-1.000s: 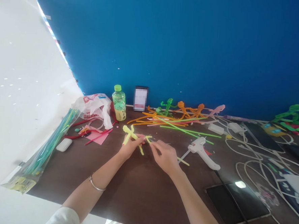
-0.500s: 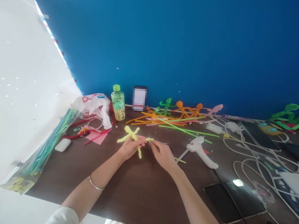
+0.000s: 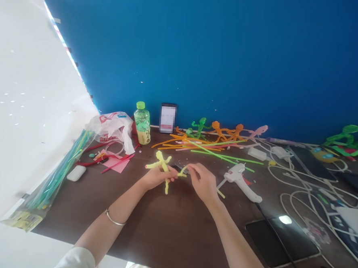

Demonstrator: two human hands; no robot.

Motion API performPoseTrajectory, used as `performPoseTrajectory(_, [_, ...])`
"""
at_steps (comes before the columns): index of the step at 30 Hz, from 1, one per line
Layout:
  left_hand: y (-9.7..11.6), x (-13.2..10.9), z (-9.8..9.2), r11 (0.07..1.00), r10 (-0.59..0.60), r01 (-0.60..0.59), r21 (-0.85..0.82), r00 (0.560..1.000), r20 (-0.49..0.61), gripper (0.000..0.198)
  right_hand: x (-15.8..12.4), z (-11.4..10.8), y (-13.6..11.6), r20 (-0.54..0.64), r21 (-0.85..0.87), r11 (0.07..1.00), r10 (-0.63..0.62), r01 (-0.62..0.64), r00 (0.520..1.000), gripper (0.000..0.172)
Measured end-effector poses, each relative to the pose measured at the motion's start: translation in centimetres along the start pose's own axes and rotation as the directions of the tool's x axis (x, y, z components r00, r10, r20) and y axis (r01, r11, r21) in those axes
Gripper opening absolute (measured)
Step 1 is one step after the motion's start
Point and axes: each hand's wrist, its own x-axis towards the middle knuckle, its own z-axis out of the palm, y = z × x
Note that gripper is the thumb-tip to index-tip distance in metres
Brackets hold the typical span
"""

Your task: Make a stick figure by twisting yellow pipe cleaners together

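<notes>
A yellow chenille figure (image 3: 162,165) against a deep blue wall (image 3: 220,59).

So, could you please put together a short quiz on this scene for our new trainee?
1. True or false: the left hand is holding the yellow pipe-cleaner figure.
2. Fill in the blank: the silver bangle is on the ____ wrist.
3. Multiple choice: which of these lies closest to the right hand?
A. the white hot glue gun
B. the green-capped plastic bottle
C. the white plastic bag

Key: 1. True; 2. left; 3. A
</notes>
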Motion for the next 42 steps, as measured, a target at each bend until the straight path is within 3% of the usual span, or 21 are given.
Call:
performPoseTrajectory(5, [0.0,0.1,0.3,0.951,0.014,-0.044,-0.307,0.995,-0.1,0.02,-0.2,0.6,-0.3,0.186,0.075,0.993,0.079,-0.094,0.979,0.025])
performPoseTrajectory(10, [-0.5,0.6,0.4,0.942,0.078,-0.149,-0.301,0.968,-0.237,0.024,-0.5,0.4,-1.5,0.305,0.028,0.998,-0.057,0.051,0.951,0.025])
performPoseTrajectory(14, [-1.0,0.9,0.2,0.979,0.106,-0.153,-0.138,0.948,-0.3,0.027,-0.5,0.1,-1.6,0.23,-0.021,0.984,-0.166,0.175,0.959,0.025])
performPoseTrajectory(20, [-0.8,0.7,0.0,0.992,0.12,-0.106,0.069,0.963,-0.243,0.027,-0.2,-0.1,-0.7,-0.012,-0.04,0.986,-0.161,0.161,0.987,0.02])
performPoseTrajectory(23, [-0.4,0.4,-0.1,0.999,0.035,-0.032,0.03,0.995,-0.099,0.022,-0.2,0.0,-0.2,-0.056,0.019,0.997,-0.078,0.079,0.995,0.019])
performPoseTrajectory(26, [-0.1,0.1,0.0,0.992,-0.031,0.029,-0.125,0.999,-0.01,0.019,-0.1,0.2,0.1,-0.007,0.107,0.994,0.04,-0.039,0.999,0.021])
performPoseTrajectory(30, [-0.1,0.2,0.2,0.945,-0.025,-0.009,-0.327,0.995,-0.099,0.018,-0.2,0.5,-0.3,0.171,0.117,0.987,0.089,-0.11,0.981,0.028])
performPoseTrajectory(35, [-0.4,0.5,0.4,0.933,0.025,-0.082,-0.349,0.986,-0.164,0.02,-0.5,0.7,-1.6,0.291,0.046,0.999,-0.018,0.005,0.957,0.029])
performPoseTrajectory(42, [-0.7,0.9,0.3,0.96,0.087,-0.171,-0.224,0.936,-0.341,0.024,-0.5,-0.4,-1.4,0.153,-0.117,0.982,-0.13,0.149,0.98,0.022])
